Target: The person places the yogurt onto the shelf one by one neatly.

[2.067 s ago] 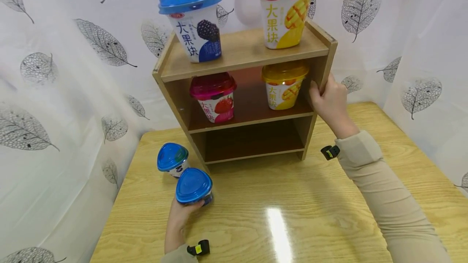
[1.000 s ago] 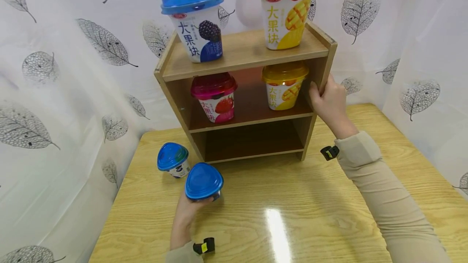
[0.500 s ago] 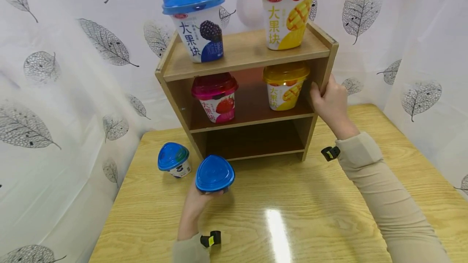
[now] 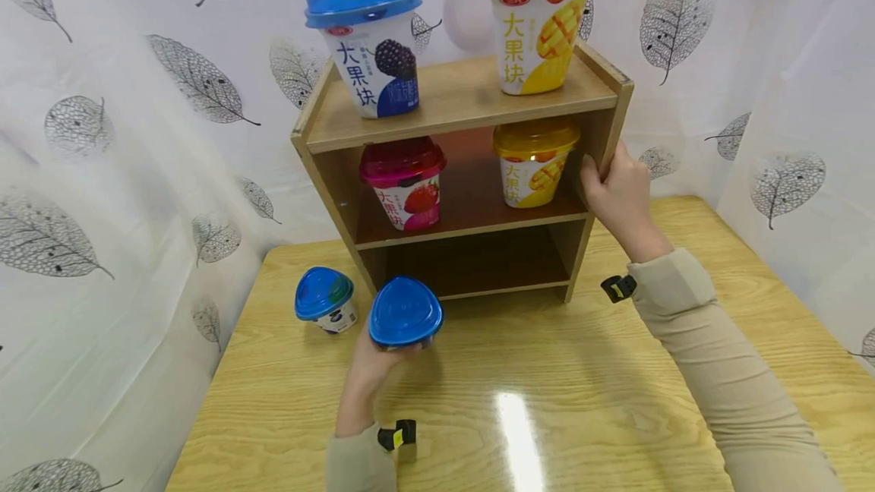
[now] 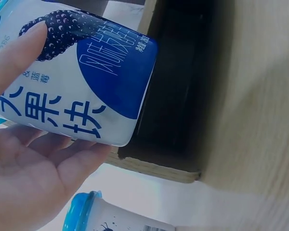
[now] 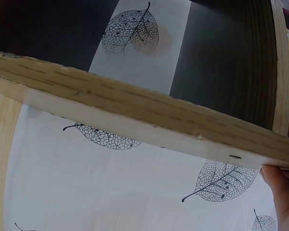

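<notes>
My left hand (image 4: pixel 372 367) grips a yogurt cup (image 4: pixel 405 312) with a blue lid, in front of the lower left corner of a small wooden shelf (image 4: pixel 454 97). In the left wrist view the cup's blackberry print faces the camera, thumb on the print and fingers beneath. The cup is apart from the shelf in the head view. My right hand (image 4: pixel 620 192) holds the shelf's right side panel, thumb on the inner side; the far fingers are hidden. Just left of the held cup, a second blue-lidded yogurt cup (image 4: pixel 326 301) stands on the table.
A blue-lidded cup (image 4: pixel 372 44) and a yellow-lidded cup (image 4: pixel 540 29) stand on the top board. Below them are a pink-lidded cup (image 4: pixel 403 184) and another yellow-lidded cup (image 4: pixel 536 165). A leaf-patterned curtain (image 4: pixel 171 173) hangs behind the wooden table (image 4: pixel 615 386).
My left hand has carried the blue-lidded yogurt cup rightward and toward the shelf, away from the other blue-lidded cup on the table. The right hand has kept its hold on the side panel.
</notes>
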The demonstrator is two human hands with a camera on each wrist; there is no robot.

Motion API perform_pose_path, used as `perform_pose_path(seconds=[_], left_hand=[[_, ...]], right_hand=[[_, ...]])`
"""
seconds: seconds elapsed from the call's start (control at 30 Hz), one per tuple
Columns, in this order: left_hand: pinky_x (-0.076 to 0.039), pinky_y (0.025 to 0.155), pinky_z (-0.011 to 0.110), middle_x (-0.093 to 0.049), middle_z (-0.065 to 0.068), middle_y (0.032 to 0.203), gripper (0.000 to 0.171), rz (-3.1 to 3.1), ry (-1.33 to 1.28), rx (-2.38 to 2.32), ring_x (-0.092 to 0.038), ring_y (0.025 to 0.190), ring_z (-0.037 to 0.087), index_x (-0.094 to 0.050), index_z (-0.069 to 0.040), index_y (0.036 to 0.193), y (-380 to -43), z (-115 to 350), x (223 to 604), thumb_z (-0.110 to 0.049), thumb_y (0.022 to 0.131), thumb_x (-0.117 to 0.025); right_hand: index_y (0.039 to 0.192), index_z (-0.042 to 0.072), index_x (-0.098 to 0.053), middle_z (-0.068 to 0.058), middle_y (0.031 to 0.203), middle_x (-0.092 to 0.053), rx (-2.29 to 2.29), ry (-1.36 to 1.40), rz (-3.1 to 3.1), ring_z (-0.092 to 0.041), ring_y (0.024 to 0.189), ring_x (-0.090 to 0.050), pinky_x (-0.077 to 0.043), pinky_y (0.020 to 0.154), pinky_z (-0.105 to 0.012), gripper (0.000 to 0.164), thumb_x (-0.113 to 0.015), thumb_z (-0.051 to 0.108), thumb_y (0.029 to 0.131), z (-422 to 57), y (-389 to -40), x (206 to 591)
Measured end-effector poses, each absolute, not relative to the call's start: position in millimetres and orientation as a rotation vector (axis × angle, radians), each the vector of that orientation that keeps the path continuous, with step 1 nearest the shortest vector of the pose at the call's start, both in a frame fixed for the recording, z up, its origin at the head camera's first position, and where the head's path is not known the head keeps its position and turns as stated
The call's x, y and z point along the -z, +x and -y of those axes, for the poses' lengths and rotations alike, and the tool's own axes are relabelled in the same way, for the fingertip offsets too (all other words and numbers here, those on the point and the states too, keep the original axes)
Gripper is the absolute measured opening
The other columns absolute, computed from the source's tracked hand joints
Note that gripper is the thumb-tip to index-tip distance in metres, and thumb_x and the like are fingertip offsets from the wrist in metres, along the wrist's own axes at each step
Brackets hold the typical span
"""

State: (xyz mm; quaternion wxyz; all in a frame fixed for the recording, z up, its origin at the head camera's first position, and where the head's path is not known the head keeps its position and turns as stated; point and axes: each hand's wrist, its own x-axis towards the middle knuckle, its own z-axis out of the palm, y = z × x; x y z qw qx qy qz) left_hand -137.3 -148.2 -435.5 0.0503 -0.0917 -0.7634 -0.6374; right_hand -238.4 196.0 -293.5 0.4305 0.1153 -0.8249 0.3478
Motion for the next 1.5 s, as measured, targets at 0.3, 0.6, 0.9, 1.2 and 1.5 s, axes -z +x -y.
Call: perform_pose_path(seconds=[0.3,0.6,0.9,1.2,1.5], left_hand=[[-0.026,0.095,0.055,-0.036,0.017,0.133,0.081,2.317,-0.248,1.973,-0.029,0.122,0.035,-0.029,-0.007,0.136,-140,144,419,0.002,0.068,-0.072],[-0.03,0.093,0.054,-0.036,0.02,0.132,0.078,2.355,-0.249,1.941,-0.03,0.121,0.038,-0.028,-0.002,0.134,-140,136,393,0.004,0.069,-0.07],[-0.033,0.092,0.051,-0.041,0.016,0.129,0.077,2.347,-0.202,1.915,-0.035,0.119,0.034,-0.033,-0.007,0.132,-156,135,407,-0.005,0.068,-0.074],[-0.033,0.092,0.05,-0.042,0.017,0.128,0.074,2.315,-0.193,1.87,-0.038,0.117,0.033,-0.033,-0.005,0.131,-166,128,407,-0.006,0.069,-0.074],[-0.033,0.093,0.049,-0.043,0.017,0.127,0.073,2.329,-0.104,1.831,-0.039,0.116,0.033,-0.034,-0.003,0.131,-174,123,409,-0.013,0.071,-0.074]], right_hand=[[0.091,-0.014,-0.052,-0.031,0.08,-0.059,-0.86,0.293,2.053,-0.044,0.064,-0.055,-0.043,0.055,-0.051,0.026,-0.051,0.01,0.082,-197,-238,293],[0.091,-0.014,-0.053,-0.031,0.078,-0.059,-0.861,0.292,2.042,-0.043,0.063,-0.056,-0.043,0.054,-0.051,0.026,-0.052,0.011,0.082,-199,-239,294],[0.089,-0.013,-0.053,-0.03,0.077,-0.059,-0.845,0.302,2.046,-0.043,0.062,-0.055,-0.042,0.054,-0.05,0.024,-0.052,0.01,0.082,-198,-240,294],[0.09,-0.012,-0.053,-0.03,0.079,-0.06,-0.848,0.296,2.057,-0.043,0.064,-0.056,-0.043,0.055,-0.05,0.024,-0.051,0.011,0.083,-198,-240,295],[0.091,-0.013,-0.053,-0.03,0.08,-0.06,-0.84,0.301,2.053,-0.043,0.066,-0.057,-0.044,0.056,-0.05,0.025,-0.052,0.01,0.083,-199,-241,295]])
